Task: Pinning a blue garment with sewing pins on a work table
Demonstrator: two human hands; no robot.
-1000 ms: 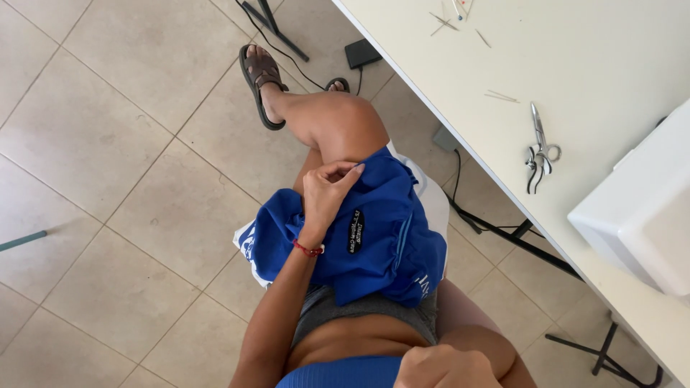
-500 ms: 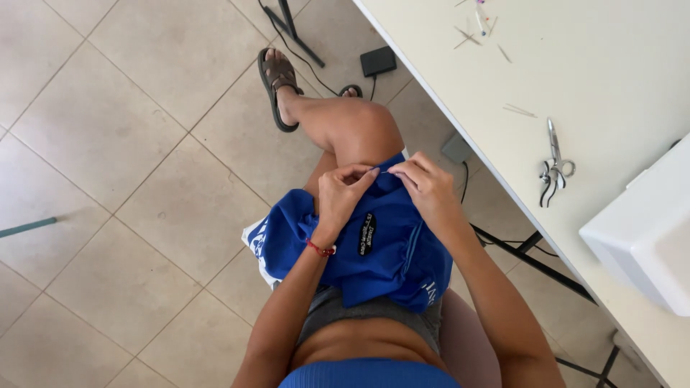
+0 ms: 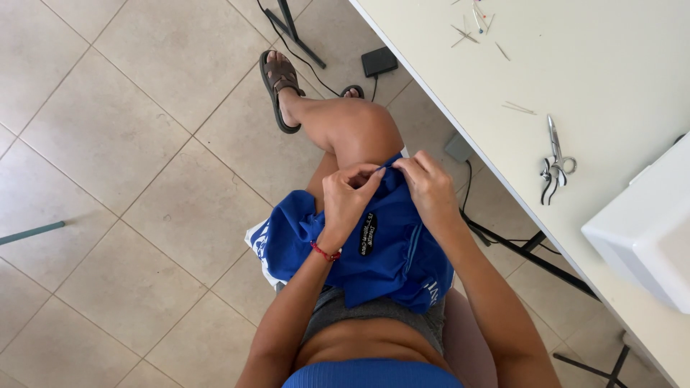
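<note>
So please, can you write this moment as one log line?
left hand: pinching blue garment | right hand: pinching same edge | garment: on lap | scissors: on table

The floor is laid with large beige tiles set on the diagonal, with pale grout lines between them. A long cream table runs from twelve o'clock down to four o'clock, lit evenly by soft daylight. Black metal table legs stand at twelve o'clock and again at four o'clock. A black foot pedal lies on the tiles at one o'clock, its cable trailing beside it. A thin teal bar pokes in at nine o'clock.
</note>
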